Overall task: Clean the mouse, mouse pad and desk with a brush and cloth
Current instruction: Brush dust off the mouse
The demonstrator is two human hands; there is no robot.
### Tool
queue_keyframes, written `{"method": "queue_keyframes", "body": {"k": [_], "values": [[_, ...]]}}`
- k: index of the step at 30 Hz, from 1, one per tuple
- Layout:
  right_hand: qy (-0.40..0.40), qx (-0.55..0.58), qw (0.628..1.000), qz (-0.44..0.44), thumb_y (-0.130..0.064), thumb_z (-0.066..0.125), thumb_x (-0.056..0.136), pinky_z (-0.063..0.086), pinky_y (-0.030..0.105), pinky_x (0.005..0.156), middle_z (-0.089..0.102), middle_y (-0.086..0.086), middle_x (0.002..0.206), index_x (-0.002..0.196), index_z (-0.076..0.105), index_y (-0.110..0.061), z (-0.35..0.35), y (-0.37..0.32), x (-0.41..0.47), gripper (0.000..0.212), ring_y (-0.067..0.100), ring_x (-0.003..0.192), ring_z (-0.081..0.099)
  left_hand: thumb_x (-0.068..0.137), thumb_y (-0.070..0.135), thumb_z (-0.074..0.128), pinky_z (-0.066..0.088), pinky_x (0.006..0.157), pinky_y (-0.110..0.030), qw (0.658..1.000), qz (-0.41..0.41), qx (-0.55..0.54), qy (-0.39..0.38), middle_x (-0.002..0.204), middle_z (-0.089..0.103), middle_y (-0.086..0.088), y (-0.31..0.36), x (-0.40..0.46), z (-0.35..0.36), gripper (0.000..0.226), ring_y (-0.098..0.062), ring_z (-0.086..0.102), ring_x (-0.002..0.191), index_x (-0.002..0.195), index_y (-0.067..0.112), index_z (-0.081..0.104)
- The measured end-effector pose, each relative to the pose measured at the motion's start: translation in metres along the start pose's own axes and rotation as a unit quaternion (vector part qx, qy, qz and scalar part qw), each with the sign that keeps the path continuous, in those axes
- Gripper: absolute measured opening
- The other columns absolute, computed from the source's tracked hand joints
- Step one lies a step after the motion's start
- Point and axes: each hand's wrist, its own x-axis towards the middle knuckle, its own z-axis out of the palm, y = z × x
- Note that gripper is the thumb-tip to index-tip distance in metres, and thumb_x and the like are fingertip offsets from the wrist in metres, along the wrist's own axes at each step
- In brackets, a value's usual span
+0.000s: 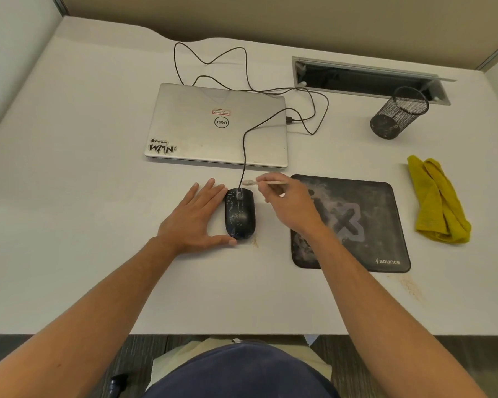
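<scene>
The black wired mouse (240, 214) is braced by the flat, straight-fingered left hand (196, 216). A small brush (263, 183) is pinched in the right hand (289, 205), bristles just above the mouse's front.

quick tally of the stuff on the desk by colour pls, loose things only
Black: 3 - mouse, mouse pad, mesh pen cup
Silver: 1 - laptop
Yellow: 1 - cloth
Pale: 1 - brush, gripped in the right hand
Total: 6
</scene>
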Motion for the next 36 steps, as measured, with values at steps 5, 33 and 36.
{"method": "queue_keyframes", "body": {"k": [5,33,36], "values": [[-0.022,-0.016,1.000,-0.010,-0.029,0.060,0.093,0.046,0.012,0.075,0.065,-0.025,0.096,0.104,0.068,-0.026,0.009,0.011,-0.009,0.014,-0.005,0.091,0.058,0.072,0.090,0.040,0.001,0.121,-0.042,1.000,-0.001,0.009,-0.003,0.162,0.012,0.001,-0.001,0.000,0.001,0.115,-0.010,-0.008,0.148,0.154,0.015,0.012],[0.163,0.158,0.972,0.065,-0.045,0.053,0.093,0.045,0.018,0.056,0.071,0.001,0.081,0.101,0.068,-0.018,0.003,0.022,-0.049,0.032,0.016,0.067,0.065,0.073,0.087,0.044,0.000,0.121,-0.041,1.000,0.007,0.011,0.005,0.161,0.015,0.000,0.001,0.000,0.000,0.113,-0.011,-0.005,0.148,0.154,0.013,0.016],[0.130,0.148,0.975,0.098,-0.045,0.051,0.095,0.044,0.019,0.058,0.073,-0.002,0.085,0.106,0.067,-0.019,0.008,0.025,-0.031,0.032,0.013,0.067,0.066,0.073,0.087,0.043,0.001,0.121,-0.042,1.000,0.006,0.012,0.005,0.161,0.014,-0.001,0.002,-0.001,-0.001,0.113,-0.011,-0.006,0.148,0.154,0.012,0.016]]}}
